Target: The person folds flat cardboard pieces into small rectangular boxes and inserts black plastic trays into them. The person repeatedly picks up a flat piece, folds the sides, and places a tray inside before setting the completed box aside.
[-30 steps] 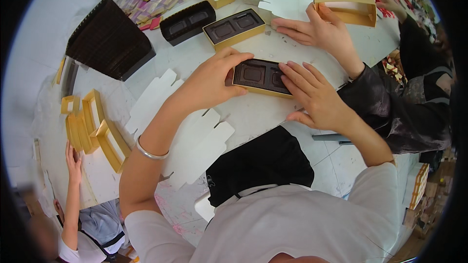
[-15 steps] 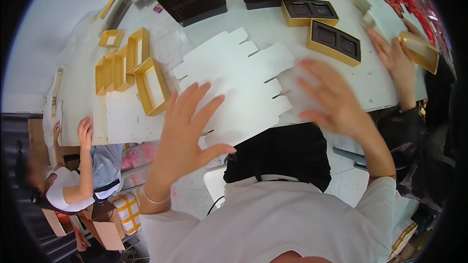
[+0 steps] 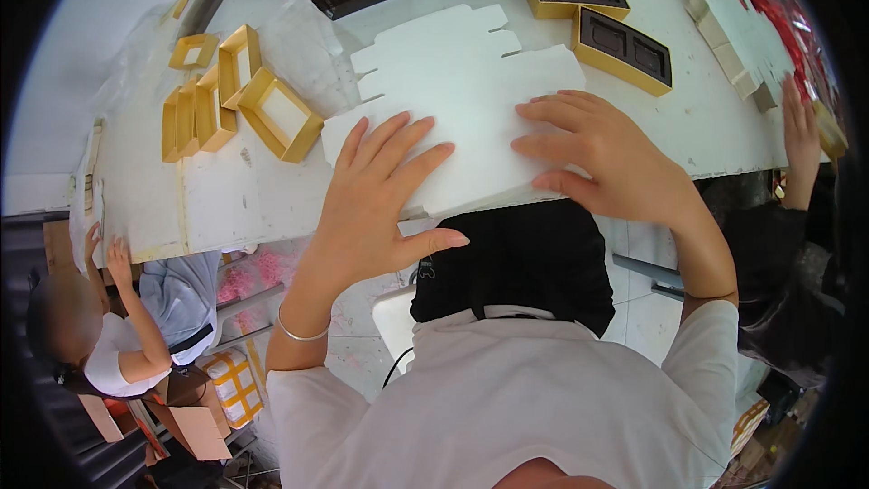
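Left hand (image 3: 369, 204): palm-down, fingers splayed | right hand (image 3: 602, 158): fingers pointing left | both hands unclenched, over white card (image 3: 462, 81)

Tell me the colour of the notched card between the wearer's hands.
The card is white, shown best in the head view.

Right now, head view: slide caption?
Left hand and right hand spread over flat white card, open gold boxes to the left.
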The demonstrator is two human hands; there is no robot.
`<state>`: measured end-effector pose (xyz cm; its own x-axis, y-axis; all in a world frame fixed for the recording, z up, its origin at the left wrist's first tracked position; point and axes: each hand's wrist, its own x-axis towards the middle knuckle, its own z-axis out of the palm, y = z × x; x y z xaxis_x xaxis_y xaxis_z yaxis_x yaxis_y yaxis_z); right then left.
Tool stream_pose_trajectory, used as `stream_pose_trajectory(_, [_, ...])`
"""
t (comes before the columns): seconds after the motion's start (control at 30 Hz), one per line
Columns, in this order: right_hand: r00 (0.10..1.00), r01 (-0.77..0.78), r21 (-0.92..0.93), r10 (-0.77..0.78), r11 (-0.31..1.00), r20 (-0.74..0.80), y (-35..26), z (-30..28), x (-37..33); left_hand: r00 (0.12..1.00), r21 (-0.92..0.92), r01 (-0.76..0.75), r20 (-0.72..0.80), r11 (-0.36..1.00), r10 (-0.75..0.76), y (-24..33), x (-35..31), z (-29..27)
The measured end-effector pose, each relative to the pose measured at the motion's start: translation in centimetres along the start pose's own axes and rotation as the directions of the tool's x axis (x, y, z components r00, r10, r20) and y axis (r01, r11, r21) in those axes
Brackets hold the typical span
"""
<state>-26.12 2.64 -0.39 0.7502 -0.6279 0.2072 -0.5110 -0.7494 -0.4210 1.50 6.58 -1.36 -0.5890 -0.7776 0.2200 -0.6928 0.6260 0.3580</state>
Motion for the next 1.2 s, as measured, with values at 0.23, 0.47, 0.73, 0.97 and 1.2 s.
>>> stream_pose_trajectory(0.23, [0.976,-0.199,0.053,0.202,0.979,-0.078,0.1,1.7,1.5,0.923,-0.395,0.343,-0.026,0.852,-0.384,-0.4,1.3,1.0])
stream_pose_trajectory(0.47, [0.934,0.206,-0.260,-0.268,0.944,-0.235,0.5,3.3,2.5,0.941,0.239,0.084,-0.338,0.967,0.002,-0.8,2.7,2.2])
stream_pose_trajectory(0.73, [0.926,0.306,-0.421,-0.370,0.854,-0.077,0.9,3.1,3.5,0.957,0.038,-0.001,-0.289,0.999,0.011,-0.9,2.4,1.7])
stream_pose_trajectory(0.97, [0.999,-0.008,-0.085,0.013,0.996,0.051,1.6,2.6,6.8,0.929,-0.266,0.355,-0.007,0.896,-0.370,-2.7,4.5,0.6])
stream_pose_trajectory(1.2, [0.993,-0.117,0.124,0.113,0.985,0.041,0.6,1.0,7.4,0.896,0.121,0.273,-0.394,0.954,-0.206,0.4,3.4,-1.7])
